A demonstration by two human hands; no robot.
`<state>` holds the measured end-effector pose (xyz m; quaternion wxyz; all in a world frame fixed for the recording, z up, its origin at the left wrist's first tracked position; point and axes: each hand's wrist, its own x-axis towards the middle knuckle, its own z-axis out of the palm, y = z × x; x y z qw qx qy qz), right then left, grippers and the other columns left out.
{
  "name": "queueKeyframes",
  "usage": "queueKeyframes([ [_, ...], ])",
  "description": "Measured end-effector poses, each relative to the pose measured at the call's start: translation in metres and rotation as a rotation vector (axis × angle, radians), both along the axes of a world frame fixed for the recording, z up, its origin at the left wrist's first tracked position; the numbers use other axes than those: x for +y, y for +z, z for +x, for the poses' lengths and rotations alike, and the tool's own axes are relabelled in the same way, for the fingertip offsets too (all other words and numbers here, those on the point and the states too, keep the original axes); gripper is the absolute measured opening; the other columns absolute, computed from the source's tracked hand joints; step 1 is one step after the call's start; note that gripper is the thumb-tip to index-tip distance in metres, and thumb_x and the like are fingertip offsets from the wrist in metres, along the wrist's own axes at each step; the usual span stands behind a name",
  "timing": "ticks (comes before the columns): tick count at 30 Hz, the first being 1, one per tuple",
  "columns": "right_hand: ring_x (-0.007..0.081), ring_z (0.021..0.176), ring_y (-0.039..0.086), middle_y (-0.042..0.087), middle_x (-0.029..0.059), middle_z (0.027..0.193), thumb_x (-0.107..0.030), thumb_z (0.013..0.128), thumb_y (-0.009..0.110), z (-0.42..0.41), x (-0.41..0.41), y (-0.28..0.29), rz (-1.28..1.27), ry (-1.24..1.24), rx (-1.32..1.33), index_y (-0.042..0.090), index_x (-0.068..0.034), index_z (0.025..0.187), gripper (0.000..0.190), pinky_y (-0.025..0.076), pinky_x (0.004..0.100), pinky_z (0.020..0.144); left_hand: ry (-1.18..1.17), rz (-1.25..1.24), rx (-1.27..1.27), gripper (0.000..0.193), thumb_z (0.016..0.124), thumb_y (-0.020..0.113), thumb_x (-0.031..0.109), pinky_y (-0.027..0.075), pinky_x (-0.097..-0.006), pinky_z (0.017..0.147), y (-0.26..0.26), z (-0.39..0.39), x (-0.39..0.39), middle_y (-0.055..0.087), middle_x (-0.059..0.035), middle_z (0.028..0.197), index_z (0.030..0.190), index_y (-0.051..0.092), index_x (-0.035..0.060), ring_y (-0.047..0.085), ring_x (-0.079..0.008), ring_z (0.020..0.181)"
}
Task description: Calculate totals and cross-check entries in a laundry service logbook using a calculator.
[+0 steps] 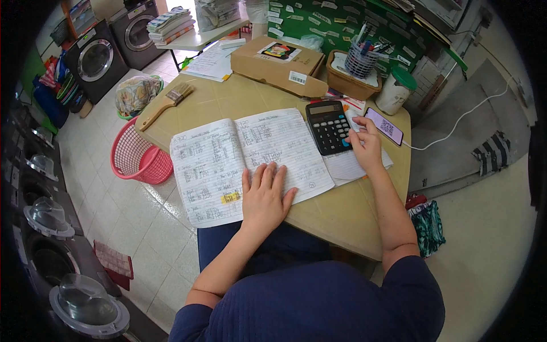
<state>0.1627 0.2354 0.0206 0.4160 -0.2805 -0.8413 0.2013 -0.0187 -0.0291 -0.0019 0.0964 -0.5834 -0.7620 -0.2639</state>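
Observation:
An open ruled notebook [205, 171] with handwriting and a yellow highlighted patch lies on the yellowish table [342, 218]. My left hand [265, 196] rests palm down on its lower middle, fingers apart, holding nothing. To the notebook's right is a black desk calculator [328, 128]. My right hand [363, 143] is at the calculator's right edge, fingers bent near its keys; whether it holds the whitish object by its fingers cannot be told. Under the calculator and my right wrist lies another ruled paper pad [346, 166]. A smartphone [384, 126] showing a printed-style code lies beyond, with a white cable [453, 134] attached.
A cardboard box [277, 64], a brown basket [352, 83] with a pen holder [361, 60], and a green-lidded jar [396, 92] line the far edge. A wooden-handled brush [166, 107] lies left. A pink laundry basket [141, 158] and washing machines [47, 256] stand left of the table.

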Motion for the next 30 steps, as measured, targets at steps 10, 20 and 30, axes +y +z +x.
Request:
queueKeyframes([
  [10,0.0288,0.116,0.06,0.064,0.0134,0.122,-0.011,0.09,0.07,0.003,0.001,0.001,0.051,-0.04,-0.023,0.077,0.0,0.075,0.02,0.047,0.0406,0.096,-0.005,0.0,0.004,0.054,0.094,0.064,0.045,0.027,-0.0578,0.117,0.002,0.0,-0.002,0.057,-0.0145,0.138,0.133,0.061,0.0076,0.048,-0.033,0.134],
  [20,0.0317,0.114,0.06,0.062,0.0157,0.122,-0.01,0.091,0.069,-0.003,-0.004,0.004,-0.035,0.02,-0.136,0.066,0.005,0.068,0.027,0.048,0.039,0.094,0.0,0.038,0.003,0.052,0.094,0.065,0.046,0.028,-0.0564,0.117,0.002,-0.001,-0.002,0.059,-0.0137,0.134,0.129,0.063,0.0074,0.05,-0.0326,0.131],
  [30,0.0372,0.13,0.05,0.049,0.0236,0.143,-0.016,0.094,0.069,-0.018,-0.014,-0.013,-0.029,0.119,-0.072,0.078,-0.003,0.094,0.016,0.041,0.0422,0.109,-0.005,0.066,-0.006,0.049,0.093,0.066,0.044,0.031,-0.0557,0.115,0.001,-0.001,-0.003,0.061,-0.013,0.13,0.126,0.064,0.0075,0.052,-0.0326,0.128],
])
